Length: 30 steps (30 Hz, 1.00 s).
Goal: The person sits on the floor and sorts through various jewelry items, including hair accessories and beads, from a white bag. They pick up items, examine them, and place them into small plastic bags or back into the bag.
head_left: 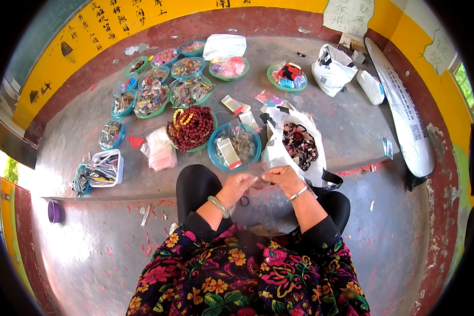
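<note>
Glossy dark-red round beads (190,128) heap in a smooth teal plastic bowl (235,146) row on the rough, matt grey concrete surface (347,121), beside crinkled clear plastic bags (159,149).

Bare concrete ledge (347,126) right of white bag (300,147), bowls of beads (190,128) crowding left

There is only one view, from a camera on the person's head, looking steeply down and a little forward. The flowery blouse (247,274) and both hands are very near at the bottom, and the concrete step (332,121) with its bowls lies farther off. The round lens bends the yellow wall (89,37) at the top.
</note>
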{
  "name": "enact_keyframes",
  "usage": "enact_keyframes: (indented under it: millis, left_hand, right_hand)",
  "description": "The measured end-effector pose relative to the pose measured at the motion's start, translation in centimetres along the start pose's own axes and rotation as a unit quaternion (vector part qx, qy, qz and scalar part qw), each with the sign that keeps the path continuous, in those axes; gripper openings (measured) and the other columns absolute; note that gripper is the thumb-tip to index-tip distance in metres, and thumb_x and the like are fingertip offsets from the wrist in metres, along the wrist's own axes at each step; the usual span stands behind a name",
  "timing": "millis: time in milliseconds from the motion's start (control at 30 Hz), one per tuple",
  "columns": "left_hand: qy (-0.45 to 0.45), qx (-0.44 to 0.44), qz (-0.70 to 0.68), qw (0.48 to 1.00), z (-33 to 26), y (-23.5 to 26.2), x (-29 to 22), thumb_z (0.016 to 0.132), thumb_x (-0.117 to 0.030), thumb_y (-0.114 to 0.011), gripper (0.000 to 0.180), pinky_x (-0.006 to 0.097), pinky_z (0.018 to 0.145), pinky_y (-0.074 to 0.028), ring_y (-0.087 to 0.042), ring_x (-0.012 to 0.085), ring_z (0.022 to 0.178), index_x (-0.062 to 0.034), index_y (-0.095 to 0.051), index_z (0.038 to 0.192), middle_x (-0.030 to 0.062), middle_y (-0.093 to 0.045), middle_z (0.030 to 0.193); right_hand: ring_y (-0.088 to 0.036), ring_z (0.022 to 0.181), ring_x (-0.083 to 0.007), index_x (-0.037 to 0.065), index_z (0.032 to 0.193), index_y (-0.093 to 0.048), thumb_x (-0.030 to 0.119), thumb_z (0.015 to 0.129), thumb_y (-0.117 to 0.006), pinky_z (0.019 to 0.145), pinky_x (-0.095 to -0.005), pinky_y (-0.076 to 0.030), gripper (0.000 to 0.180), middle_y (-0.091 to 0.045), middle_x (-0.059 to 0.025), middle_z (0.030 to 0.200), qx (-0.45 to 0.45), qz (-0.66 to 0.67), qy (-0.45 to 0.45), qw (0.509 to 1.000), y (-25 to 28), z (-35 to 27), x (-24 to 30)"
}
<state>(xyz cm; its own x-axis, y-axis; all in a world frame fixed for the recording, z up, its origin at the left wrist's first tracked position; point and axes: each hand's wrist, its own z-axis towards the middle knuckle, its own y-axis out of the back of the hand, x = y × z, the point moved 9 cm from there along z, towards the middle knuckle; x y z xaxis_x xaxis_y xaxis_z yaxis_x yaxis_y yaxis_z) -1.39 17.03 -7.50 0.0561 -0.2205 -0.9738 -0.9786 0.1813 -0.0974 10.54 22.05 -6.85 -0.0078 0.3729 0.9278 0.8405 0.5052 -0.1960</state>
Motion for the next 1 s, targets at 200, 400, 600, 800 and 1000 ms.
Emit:
enact_keyframes:
  millis: [200,400,600,800,1000]
  left_hand:
    - [-0.006,-0.021,-0.017,1.000,-0.2,0.2,-0.1,0.089,-0.019,-0.052,0.020,0.019,0.061,-0.042,-0.057,0.0063,0.076,-0.0027,-0.061,0.096,0.0041,-0.066,0.091]
    - [-0.021,-0.044,-0.064,0.997,-0.1,0.7,0.2,0.087,-0.019,-0.055,0.019,0.020,0.060,-0.042,-0.056,0.0060,0.076,-0.0048,-0.062,0.097,0.0016,-0.065,0.089]
    - [-0.016,-0.048,-0.097,0.994,-0.3,0.7,-0.2,0.087,-0.017,-0.056,0.019,0.020,0.059,-0.044,-0.055,0.0064,0.072,-0.0029,-0.061,0.098,0.0030,-0.064,0.089]
    - [0.007,-0.058,-0.105,0.993,-0.2,0.9,0.7,0.087,-0.017,-0.057,0.019,0.020,0.057,-0.044,-0.054,0.0067,0.066,-0.0025,-0.062,0.097,0.0035,-0.063,0.087]
    - [0.018,-0.065,-0.117,0.991,0.0,1.0,1.2,0.085,-0.016,-0.059,0.017,0.020,0.055,-0.044,-0.054,0.0065,0.066,-0.0027,-0.062,0.096,0.0028,-0.062,0.086]
  right_hand:
    - [-0.057,0.063,-0.0109,-0.004,0.082,-0.067,0.007,0.069,-0.074,0.061,-0.0220,-0.045,0.018,-0.064,-0.0062,0.071,-0.029,0.021,0.006,0.999,0.3,-0.1,-0.2]
    - [-0.057,0.062,-0.0099,-0.003,0.078,-0.067,0.006,0.069,-0.074,0.059,-0.0210,-0.044,0.014,-0.064,-0.0057,0.069,-0.040,0.026,0.003,0.999,0.3,-0.4,0.2]
    - [-0.057,0.062,-0.0096,-0.004,0.079,-0.067,0.004,0.068,-0.073,0.059,-0.0206,-0.044,0.014,-0.064,-0.0061,0.071,-0.033,0.020,-0.001,0.999,0.1,-0.3,-0.1]
    - [-0.055,0.060,-0.0095,-0.005,0.076,-0.066,0.001,0.070,-0.072,0.056,-0.0211,-0.043,0.011,-0.064,-0.0068,0.070,-0.020,-0.005,0.003,1.000,-0.3,-0.2,0.0]
    - [-0.049,0.056,-0.0072,-0.002,0.074,-0.065,0.003,0.069,-0.073,0.050,-0.0205,-0.037,0.010,-0.060,-0.0028,0.065,-0.004,0.028,0.023,0.999,0.0,0.7,-1.3]
